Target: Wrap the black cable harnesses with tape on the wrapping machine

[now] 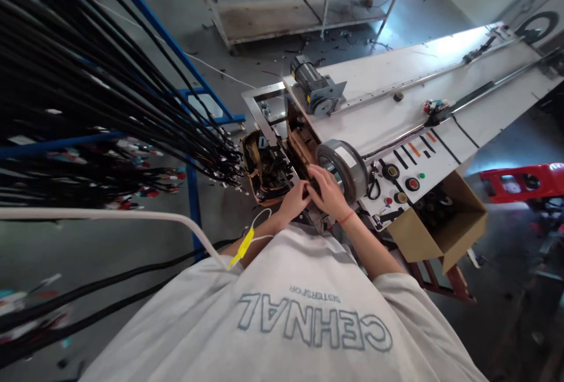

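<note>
My left hand (294, 201) and my right hand (327, 195) meet at the near end of a white machine bench (374, 85). Their fingers are bent in and the fingertips nearly touch. Something small and dark shows between them, too small to name. Just right of my right hand stands a large grey roll (358, 161) with a white label. To the left of my hands is an open carton (265, 193) of small dark pieces. A brown wooden or cardboard piece (302, 138) lies beyond my fingers.
Bundles of black cables (132, 100) hang on a blue rack (194, 194) at left. A motor (315, 85) sits on the bench, with push buttons (412, 184) nearer. An open cardboard box (465, 223) stands at right. A metal table (273, 20) is behind.
</note>
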### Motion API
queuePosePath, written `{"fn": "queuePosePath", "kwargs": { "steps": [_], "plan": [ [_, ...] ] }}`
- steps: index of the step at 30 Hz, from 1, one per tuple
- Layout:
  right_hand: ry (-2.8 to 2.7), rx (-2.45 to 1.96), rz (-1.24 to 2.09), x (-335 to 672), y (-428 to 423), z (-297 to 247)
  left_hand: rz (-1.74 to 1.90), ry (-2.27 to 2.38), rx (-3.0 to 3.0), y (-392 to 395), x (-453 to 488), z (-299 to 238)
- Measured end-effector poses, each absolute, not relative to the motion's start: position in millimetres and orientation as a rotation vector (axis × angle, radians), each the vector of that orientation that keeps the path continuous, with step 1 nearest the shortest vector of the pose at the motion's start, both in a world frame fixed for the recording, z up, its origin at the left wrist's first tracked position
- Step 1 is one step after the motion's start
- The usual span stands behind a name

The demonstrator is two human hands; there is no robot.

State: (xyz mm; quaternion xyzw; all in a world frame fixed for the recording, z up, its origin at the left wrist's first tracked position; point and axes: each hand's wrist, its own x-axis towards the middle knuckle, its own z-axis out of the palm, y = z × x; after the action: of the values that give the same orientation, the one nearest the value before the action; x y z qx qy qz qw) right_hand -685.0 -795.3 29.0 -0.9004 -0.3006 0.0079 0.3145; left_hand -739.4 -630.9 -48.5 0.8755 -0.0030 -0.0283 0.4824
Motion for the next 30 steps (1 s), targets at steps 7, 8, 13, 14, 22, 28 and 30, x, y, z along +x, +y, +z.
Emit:
{"fn": "queuePosePath", "kwargs": {
  "steps": [7,8,13,14,22,28,30],
  "plan": [
    [1.079,-2.491,-0.145,-685.2,-971.3,-10.0,-0.406,-0.029,2.151,-594.6,-759.0,-81.4],
    [1.232,-2.417,-0.033,-684.1,-986.3,-22.1,-0.411,-0.046,2.130,-591.8,-760.6,-80.0],
    [1.426,-2.243,-0.055,-687.3,-996.0,-58.8,-0.434,-0.074,1.940,-582.7,-770.5,-65.1],
    [1.437,-2.243,-0.086,-688.2,-992.3,-59.6,-0.421,-0.057,1.907,-581.5,-772.7,-62.3],
    [1.571,-2.248,-0.116,-688.1,-974.5,-46.9,-0.404,-0.084,1.958,-575.2,-783.2,-46.4],
    [1.551,-2.152,-0.186,-689.3,-972.0,-44.6,-0.348,-0.066,1.973,-584.5,-777.2,-49.0],
    [1.542,-2.121,-0.214,-690.3,-972.2,-44.5,-0.309,-0.063,1.998,-589.9,-769.4,-51.8]
  ]
}}
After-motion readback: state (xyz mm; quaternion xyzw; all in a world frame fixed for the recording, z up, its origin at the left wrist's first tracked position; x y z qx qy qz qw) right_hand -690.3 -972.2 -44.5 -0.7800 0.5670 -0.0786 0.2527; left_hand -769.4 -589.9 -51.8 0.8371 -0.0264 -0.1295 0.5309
